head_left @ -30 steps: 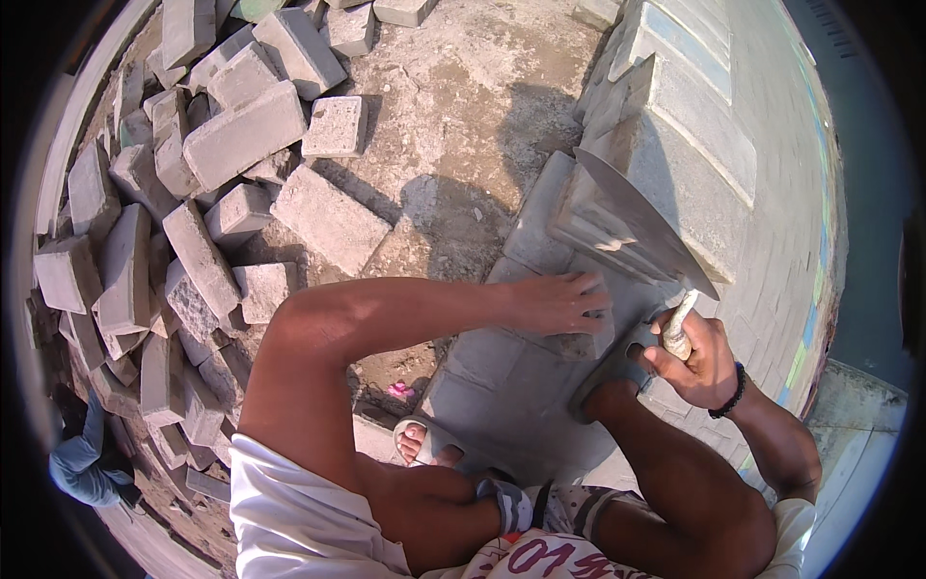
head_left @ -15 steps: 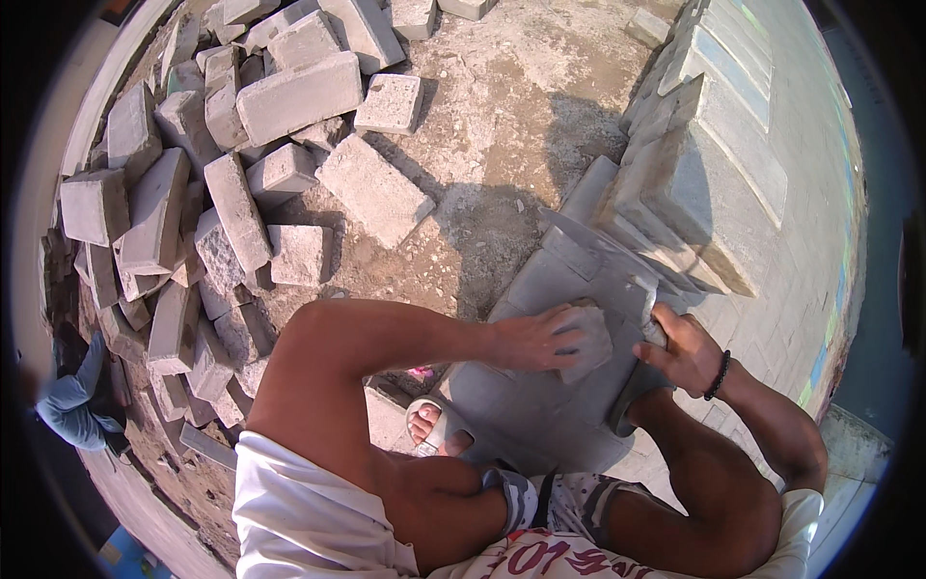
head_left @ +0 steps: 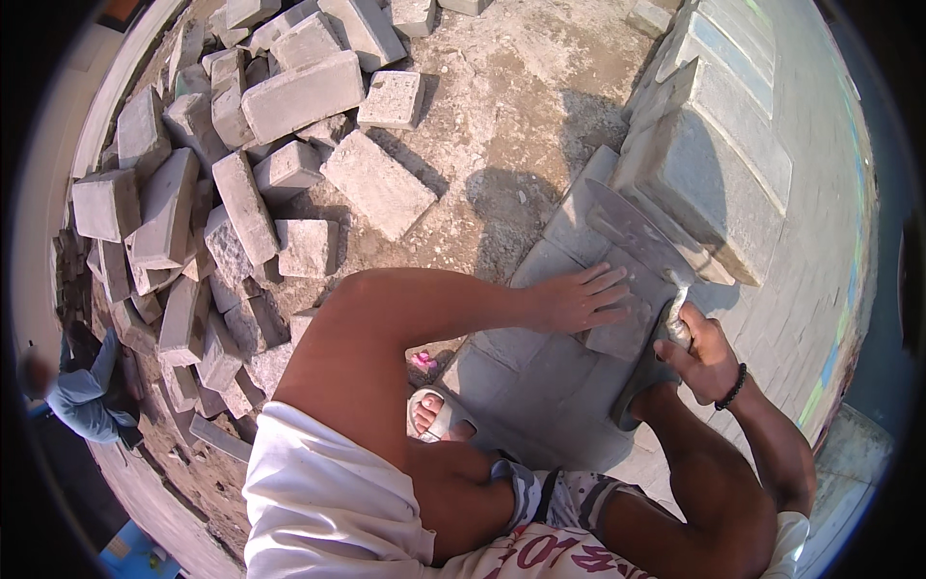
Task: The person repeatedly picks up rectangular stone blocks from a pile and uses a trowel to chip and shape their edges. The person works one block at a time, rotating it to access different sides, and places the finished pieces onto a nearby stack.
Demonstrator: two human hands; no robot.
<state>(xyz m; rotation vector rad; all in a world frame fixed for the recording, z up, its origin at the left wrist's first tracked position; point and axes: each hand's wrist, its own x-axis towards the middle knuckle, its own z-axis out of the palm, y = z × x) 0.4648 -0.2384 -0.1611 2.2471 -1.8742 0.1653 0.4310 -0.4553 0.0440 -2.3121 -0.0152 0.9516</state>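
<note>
Head view: our left hand (head_left: 579,299) lies spread flat on a grey paving block (head_left: 617,333) set in the paved row. Our right hand (head_left: 699,352) has its grip closed around a trowel (head_left: 637,236), its blade resting just beyond the block.

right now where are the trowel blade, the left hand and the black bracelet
trowel (head_left: 632,232), head view, middle of the flat metal blade
left hand (head_left: 579,299), head view, back of the hand, flat on a block
black bracelet (head_left: 733,388), head view, beads on the right wrist
</note>
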